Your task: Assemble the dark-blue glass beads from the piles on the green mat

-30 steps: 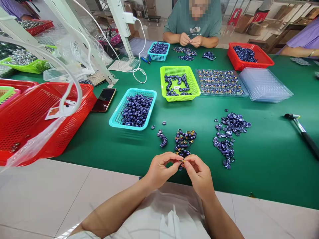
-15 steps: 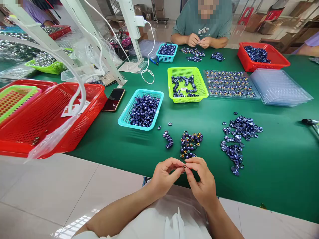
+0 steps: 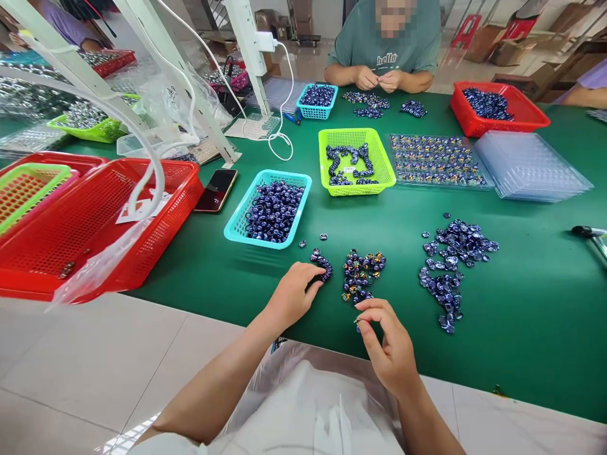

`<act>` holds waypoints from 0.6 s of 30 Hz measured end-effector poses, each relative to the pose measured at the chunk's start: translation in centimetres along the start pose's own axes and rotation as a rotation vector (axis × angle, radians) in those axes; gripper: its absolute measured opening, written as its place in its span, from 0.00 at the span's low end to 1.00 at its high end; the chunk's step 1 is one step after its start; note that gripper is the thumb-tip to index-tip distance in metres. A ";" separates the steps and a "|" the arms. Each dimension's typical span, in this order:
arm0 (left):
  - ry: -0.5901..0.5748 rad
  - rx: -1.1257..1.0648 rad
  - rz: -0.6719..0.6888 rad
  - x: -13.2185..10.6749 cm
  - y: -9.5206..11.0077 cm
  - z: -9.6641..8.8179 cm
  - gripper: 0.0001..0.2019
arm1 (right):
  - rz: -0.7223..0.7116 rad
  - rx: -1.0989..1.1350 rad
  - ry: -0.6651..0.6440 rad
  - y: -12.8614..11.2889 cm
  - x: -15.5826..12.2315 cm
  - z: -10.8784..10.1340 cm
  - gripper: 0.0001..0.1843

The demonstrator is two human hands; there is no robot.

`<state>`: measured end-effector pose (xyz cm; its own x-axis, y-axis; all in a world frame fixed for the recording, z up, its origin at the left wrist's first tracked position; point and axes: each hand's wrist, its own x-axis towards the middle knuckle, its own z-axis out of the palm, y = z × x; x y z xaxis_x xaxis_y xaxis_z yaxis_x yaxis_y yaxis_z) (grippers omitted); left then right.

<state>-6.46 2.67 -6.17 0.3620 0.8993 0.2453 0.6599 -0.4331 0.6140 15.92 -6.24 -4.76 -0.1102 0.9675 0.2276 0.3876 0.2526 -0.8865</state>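
My left hand point(image 3: 294, 296) reaches to a curved row of small dark-blue shiny ring-like pieces point(image 3: 325, 263). Its index fingertip touches the row's near end, with the thumb a little apart. My right hand point(image 3: 386, 344) is closed in a pinch, near the table's front edge. Between its thumb and forefinger is a small shiny piece point(image 3: 357, 325), mostly hidden by the fingers. Just beyond that hand lies a cluster of dark-blue ring-like pieces with orange and green details point(image 3: 361, 275). Flat, shiny blue discs point(image 3: 446, 291) lie loose in a pile to the right.
A light-blue basket point(image 3: 230, 231) holds many dark-blue pieces. Behind are a lime basket point(image 3: 389, 180), a filled clear tray point(image 3: 488, 182) and stacked clear trays point(image 3: 531, 167). Red baskets point(image 3: 165, 253) and a phone point(image 3: 216, 190) stand left. A co-worker point(image 3: 386, 44) sits opposite.
My hands have parted. The left moved away to the left and forward, onto the curved row, while the right stays near the front edge with the small piece.
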 end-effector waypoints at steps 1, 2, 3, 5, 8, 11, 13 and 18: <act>-0.007 0.009 0.008 0.0 0.1 0.0 0.09 | 0.005 -0.004 0.001 0.0 0.0 0.0 0.06; -0.014 0.018 0.010 0.0 0.2 0.1 0.09 | 0.011 -0.008 0.003 0.1 0.0 0.1 0.06; -0.017 0.029 0.006 0.0 0.3 0.1 0.09 | 0.015 -0.010 0.002 0.1 0.0 0.1 0.06; -0.014 0.061 -0.010 0.0 0.5 0.1 0.09 | 0.020 -0.009 -0.002 0.1 0.1 0.1 0.05; 0.005 0.134 -0.037 0.0 0.8 0.1 0.09 | 0.019 0.005 -0.014 0.0 0.2 0.2 0.05; -0.004 0.202 -0.048 0.2 0.9 0.1 0.09 | 0.013 0.019 -0.026 -0.2 0.4 0.3 0.05; -0.015 0.217 -0.053 0.4 0.8 0.0 0.08 | 0.009 0.021 -0.031 -0.3 0.4 0.4 0.06; 0.118 0.025 -0.218 0.4 1.1 -0.8 0.08 | 0.018 0.032 -0.021 -0.1 0.3 0.3 0.06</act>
<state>-6.17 2.58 -4.79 0.1308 0.9719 0.1956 0.7308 -0.2278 0.6434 15.53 -5.97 -4.70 -0.1225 0.9715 0.2031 0.3602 0.2342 -0.9030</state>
